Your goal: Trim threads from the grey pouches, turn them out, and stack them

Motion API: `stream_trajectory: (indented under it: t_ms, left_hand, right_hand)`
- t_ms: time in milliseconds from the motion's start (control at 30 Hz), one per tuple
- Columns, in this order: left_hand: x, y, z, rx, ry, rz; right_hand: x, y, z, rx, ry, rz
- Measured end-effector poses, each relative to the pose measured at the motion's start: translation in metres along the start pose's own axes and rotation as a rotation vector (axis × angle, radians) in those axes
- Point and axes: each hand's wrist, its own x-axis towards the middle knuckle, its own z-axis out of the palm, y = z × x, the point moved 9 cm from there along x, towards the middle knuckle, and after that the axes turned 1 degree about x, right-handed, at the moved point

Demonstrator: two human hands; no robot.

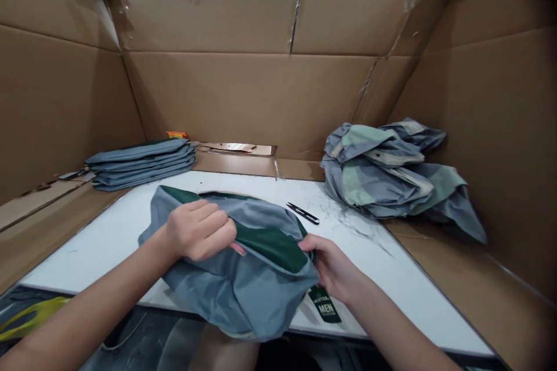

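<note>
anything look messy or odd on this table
Yes: thin dark strands lie scattered across the white tabletop, right of the snips, like unswept scraps. The crumpled cloth heap also contrasts with the neatly folded stack at left.

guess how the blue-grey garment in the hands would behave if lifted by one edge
The garment would probably flop, since it sags and creases between the left hand and right hand. It looks light, the cloth seeming thin. The tag below might swing, if attached.
</note>
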Motion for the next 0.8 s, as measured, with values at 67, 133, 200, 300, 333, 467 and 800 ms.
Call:
stream_trajectory:
  t_ms: [67,133,200,300,333,467,800]
  left_hand:
    - [0.005,0.004,-0.014,0.061,0.023,0.014]
    - [0.011,0.008,-0.029,0.124,0.052,0.047]
    - [0.014,0.014,-0.038,0.185,0.058,0.088]
    - [0.010,0.025,-0.041,0.232,0.072,0.135]
    - [0.005,0.030,-0.041,0.226,0.083,0.143]
    - [-0.025,0.041,-0.028,-0.055,-0.024,0.091]
    - [-0.128,-0.068,0.045,-0.344,-0.363,-0.872]
  right_hand:
    - [0.000,-0.020,0.003,-0.059,-0.013,-0.114]
    - [-0.005,-0.042,0.013,-0.104,-0.087,-0.236]
    - [-0.012,-0.066,0.020,-0.152,-0.139,-0.366]
    - [-0.027,-0.107,0.024,-0.280,-0.164,-0.657]
    - [-0.031,-0.116,0.024,-0.356,-0.174,-0.739]
    - [-0.030,-0.118,0.028,-0.750,-0.247,-0.860]
    - [-0.009,-0.104,0.008,-1.153,-0.244,-0.865]
